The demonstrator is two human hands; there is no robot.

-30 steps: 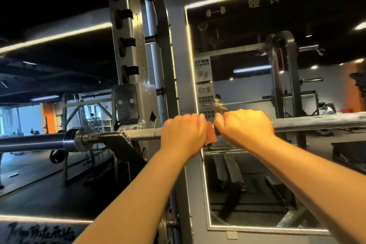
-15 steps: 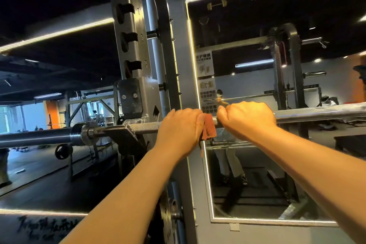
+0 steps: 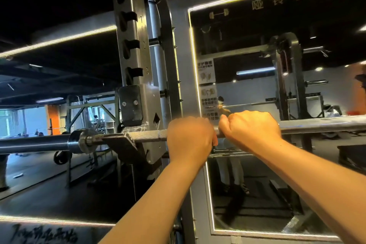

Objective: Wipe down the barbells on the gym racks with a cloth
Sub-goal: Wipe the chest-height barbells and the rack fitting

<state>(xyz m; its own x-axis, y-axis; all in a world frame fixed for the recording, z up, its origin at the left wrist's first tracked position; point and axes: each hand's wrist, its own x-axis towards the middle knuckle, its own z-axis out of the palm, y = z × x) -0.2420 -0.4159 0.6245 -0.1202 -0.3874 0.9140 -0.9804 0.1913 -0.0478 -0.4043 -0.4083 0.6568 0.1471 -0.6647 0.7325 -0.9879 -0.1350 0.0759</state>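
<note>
Both hands are up on the barbell (image 3: 150, 135), knuckles to the camera, side by side and nearly touching. Left hand (image 3: 189, 138): grip wrapped tight over the knurled shaft, with a sliver of reddish cloth (image 3: 215, 141) poking out at its inner edge, pinched against the steel. Right hand (image 3: 250, 130): grip curled around the barbell just beside it. The barbell lies level across the J-hook (image 3: 126, 142) of the rack upright (image 3: 130, 45), its dark sleeve (image 3: 39, 144) running off left, and a wall mirror (image 3: 257, 194) stands behind.
</note>
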